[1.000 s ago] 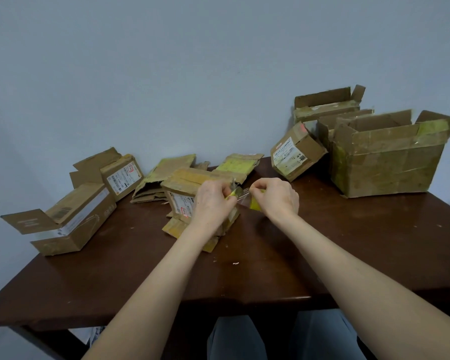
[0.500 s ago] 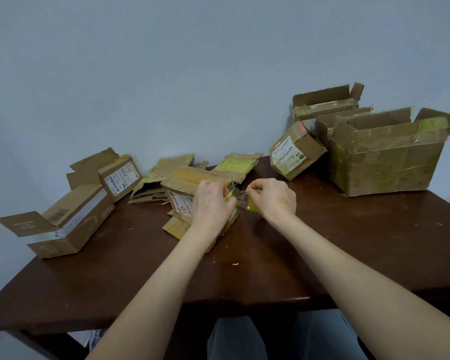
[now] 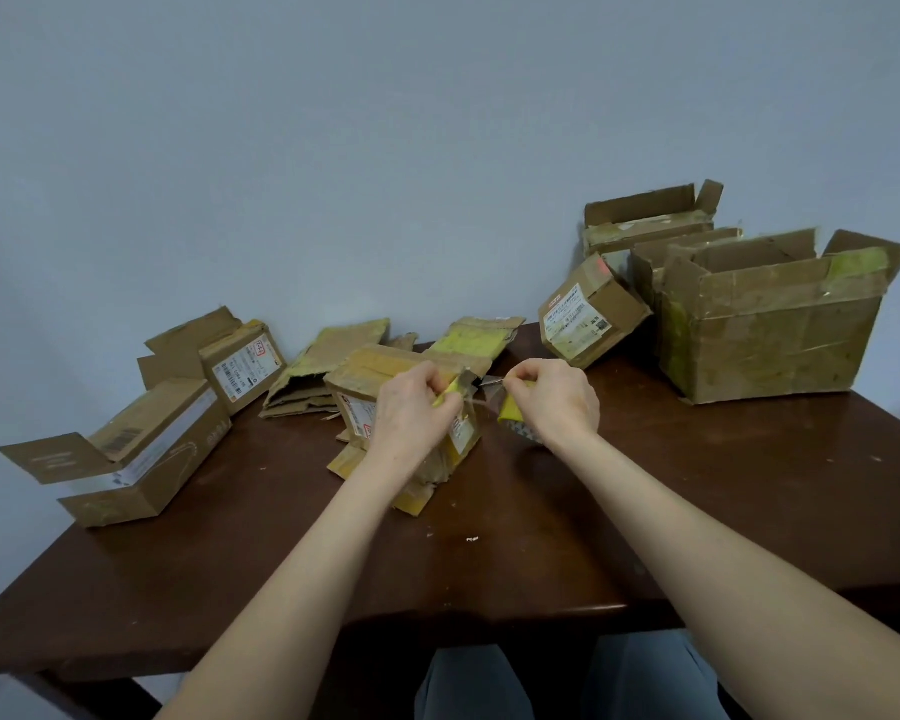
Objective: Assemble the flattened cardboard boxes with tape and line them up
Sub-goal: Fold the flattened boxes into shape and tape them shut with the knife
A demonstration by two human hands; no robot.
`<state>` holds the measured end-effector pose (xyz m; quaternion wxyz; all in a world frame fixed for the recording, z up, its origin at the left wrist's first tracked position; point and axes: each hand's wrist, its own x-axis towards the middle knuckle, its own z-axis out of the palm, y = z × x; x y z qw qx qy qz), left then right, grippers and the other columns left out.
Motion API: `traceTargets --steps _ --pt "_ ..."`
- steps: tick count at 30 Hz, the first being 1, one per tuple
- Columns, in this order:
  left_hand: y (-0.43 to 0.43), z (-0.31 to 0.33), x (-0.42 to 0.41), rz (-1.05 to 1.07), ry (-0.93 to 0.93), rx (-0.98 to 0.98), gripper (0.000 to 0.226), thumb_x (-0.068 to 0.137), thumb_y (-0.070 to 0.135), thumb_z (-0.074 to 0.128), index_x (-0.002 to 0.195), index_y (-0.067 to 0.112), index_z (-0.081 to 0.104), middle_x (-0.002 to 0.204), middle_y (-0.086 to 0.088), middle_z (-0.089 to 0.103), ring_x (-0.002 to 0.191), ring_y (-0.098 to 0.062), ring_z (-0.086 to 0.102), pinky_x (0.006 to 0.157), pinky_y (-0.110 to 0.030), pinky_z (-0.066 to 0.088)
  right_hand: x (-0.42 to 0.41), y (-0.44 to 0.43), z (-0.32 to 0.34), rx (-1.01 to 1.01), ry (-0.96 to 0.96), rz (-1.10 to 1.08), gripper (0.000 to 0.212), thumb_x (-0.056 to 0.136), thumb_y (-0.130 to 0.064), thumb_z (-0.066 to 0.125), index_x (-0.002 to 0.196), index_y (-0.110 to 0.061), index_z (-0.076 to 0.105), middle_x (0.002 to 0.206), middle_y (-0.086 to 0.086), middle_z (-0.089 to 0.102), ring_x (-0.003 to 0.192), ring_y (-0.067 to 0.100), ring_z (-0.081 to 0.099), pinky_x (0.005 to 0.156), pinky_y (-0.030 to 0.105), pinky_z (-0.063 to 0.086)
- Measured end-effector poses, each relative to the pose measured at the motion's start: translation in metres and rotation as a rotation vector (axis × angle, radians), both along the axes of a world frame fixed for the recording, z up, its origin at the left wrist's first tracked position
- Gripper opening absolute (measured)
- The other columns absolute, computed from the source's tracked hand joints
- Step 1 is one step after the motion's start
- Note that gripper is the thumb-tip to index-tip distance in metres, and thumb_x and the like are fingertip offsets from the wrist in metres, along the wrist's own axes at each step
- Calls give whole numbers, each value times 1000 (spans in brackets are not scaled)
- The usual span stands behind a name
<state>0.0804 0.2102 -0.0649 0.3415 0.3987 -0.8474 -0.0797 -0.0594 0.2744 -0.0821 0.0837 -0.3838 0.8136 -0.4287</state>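
Cardboard boxes (image 3: 146,459) at the left edge of the counter (image 3: 489,574): two, formed, lying on their sides with end flaps loose. Back edge, left of centre: flattened cardboard (image 3: 328,366), not yet assembled. Centre: working box (image 3: 365,379), on its side. Left hand (image 3: 411,413), fingers curled, pinches a yellow tape end at the box's upper corner. Right hand (image 3: 557,402), just beside it, is closed round a yellow piece, apparently the roll; a clear strip of tape (image 3: 481,400) spans between the hands. Back right corner: tilted box (image 3: 588,319) leaning on open boxes (image 3: 770,335). Judgement: taping in hand; next, the strip needs pressing flat over the seam and severing, with the box held steady
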Motion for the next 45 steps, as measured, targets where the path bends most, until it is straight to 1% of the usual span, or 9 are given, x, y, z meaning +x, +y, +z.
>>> traceTargets --steps 9,12,15,17,20,26,31,39,45 --pt "6 -11 -7 33 -150 -150 5 85 21 60 83 18 58 81 2 59 96 -17 47 68 -29 39 -19 5 -4 -158 -228 10 11 88 -33 59 86 -33 70 92 -7 64 91 16 53 73 28 42" --pt "12 -15 -11 11 -238 -448 19 79 23 69 95 16 63 84 1 66 88 -22 55 68 -33 43 -25 9 -4 -247 -329 8 8 87 -33 62 83 -32 69 98 -6 66 97 15 54 76 28 42" --pt "16 -28 -21 -51 -321 -597 23 65 23 78 78 15 62 67 0 63 67 -22 58 51 -29 40 -32 13 -3 -313 -378 -28 9 88 -33 63 81 -32 69 95 -8 65 100 15 55 75 28 41" --pt "23 -38 -29 -66 -428 -499 21 71 25 75 81 15 59 70 1 62 69 -21 59 45 -29 40 -38 17 -2 -352 -384 -48 8 88 -33 65 81 -32 69 94 -8 65 100 15 56 76 28 41" --pt "28 -50 -42 -44 -535 -281 23 92 37 53 104 18 55 99 1 63 95 -22 60 63 -33 49 -48 26 -1 -400 -374 -61 8 88 -33 66 82 -30 70 96 -8 67 97 14 57 76 26 40" --pt "43 2 -87 -183 108 -330 15 91 31 60 99 24 70 93 6 65 87 -15 60 65 -32 49 -65 43 0 -480 -289 -97 9 88 -31 65 80 -31 69 87 -9 67 89 12 58 72 24 38" --pt "49 13 -115 -205 -72 -180 34 90 38 60 120 24 66 105 2 64 103 -17 56 75 -26 38 -75 52 -4 -497 -217 -114 8 88 -32 65 82 -31 71 86 -9 69 87 12 61 70 25 41" --pt "53 8 -136 -246 230 265 9 77 24 75 84 19 78 80 6 72 84 -10 64 81 -28 50 -82 63 -8 -483 -59 -72 14 92 -28 59 95 -22 71 90 -4 71 90 16 61 76 32 45" --pt "48 5 -140 -181 258 314 7 82 20 69 76 19 73 70 8 62 71 -9 56 70 -26 46 -92 72 -9 -411 -248 117 42 88 -30 67 126 -21 52 89 -1 67 89 12 60 76 25 47"
